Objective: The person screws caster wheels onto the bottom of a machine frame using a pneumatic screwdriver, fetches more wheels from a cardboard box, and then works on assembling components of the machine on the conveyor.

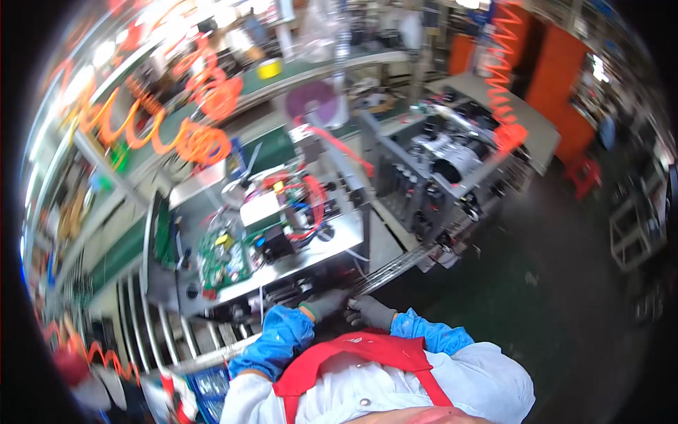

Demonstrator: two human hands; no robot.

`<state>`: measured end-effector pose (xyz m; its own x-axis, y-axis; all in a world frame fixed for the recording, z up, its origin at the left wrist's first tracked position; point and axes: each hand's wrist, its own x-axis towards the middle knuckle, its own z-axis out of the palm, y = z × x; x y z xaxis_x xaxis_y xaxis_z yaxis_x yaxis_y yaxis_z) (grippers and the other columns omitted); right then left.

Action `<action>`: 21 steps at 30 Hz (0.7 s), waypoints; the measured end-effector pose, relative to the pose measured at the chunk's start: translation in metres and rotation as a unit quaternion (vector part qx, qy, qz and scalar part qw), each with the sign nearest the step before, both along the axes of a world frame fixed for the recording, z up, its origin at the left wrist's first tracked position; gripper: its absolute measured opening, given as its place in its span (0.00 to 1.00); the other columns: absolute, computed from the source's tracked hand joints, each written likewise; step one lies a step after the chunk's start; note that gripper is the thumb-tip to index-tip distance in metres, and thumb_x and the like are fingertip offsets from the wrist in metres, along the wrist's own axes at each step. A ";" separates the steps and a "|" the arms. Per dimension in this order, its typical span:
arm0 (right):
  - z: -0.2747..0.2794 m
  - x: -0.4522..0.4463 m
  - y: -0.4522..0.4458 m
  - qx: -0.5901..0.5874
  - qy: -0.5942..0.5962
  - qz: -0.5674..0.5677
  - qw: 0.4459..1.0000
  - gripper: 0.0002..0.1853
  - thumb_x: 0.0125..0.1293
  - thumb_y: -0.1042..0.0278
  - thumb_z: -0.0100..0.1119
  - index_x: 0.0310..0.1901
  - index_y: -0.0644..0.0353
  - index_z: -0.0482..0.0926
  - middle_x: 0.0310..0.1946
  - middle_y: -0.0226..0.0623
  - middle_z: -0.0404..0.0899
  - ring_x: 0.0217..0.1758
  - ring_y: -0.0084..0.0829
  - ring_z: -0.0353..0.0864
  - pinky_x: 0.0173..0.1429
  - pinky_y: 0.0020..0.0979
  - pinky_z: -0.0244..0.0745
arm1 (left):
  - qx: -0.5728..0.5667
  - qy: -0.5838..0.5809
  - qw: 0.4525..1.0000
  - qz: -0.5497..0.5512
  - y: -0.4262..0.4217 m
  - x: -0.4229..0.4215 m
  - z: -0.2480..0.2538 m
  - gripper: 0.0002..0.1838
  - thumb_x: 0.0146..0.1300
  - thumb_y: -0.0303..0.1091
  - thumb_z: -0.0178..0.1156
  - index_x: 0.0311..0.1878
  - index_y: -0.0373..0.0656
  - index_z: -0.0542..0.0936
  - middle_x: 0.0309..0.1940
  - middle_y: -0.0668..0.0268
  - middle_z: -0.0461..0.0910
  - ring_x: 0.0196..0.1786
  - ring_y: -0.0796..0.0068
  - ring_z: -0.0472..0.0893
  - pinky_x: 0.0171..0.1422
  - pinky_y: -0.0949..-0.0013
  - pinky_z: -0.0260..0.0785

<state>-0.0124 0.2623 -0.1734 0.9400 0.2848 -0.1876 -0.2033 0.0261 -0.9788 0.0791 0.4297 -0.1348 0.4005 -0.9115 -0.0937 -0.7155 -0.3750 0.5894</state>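
My left hand [326, 304], in a grey glove with a blue sleeve cover, is at the front edge of an open metal chassis [339, 239]. Close beside it on the right, my right hand [370, 311] is gloved the same way, its fingers toward the left hand. Both are blurred, and what they hold, if anything, cannot be made out. Inside the chassis are a green circuit board [220, 258], a white-topped box [260, 210], a black block [278, 242] and red wires [316, 205].
A second chassis [402, 180] with a silver cylindrical part [452, 157] stands behind on the right. Orange coiled hoses [205, 145] hang overhead. Metal rollers [150, 318] run at the left. Part of another person [92, 381] shows at the lower left. A red stool [583, 175] stands far right.
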 end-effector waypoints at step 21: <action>0.091 0.003 -0.028 0.010 0.128 -0.196 0.972 0.15 0.70 0.59 0.53 0.39 0.62 0.82 0.29 0.32 0.79 0.31 0.24 0.79 0.32 0.29 0.75 | -0.203 0.136 0.965 0.090 -0.010 0.003 0.017 0.16 0.71 0.34 0.57 0.55 0.33 0.76 0.44 0.57 0.83 0.48 0.71 0.80 0.54 0.67 0.72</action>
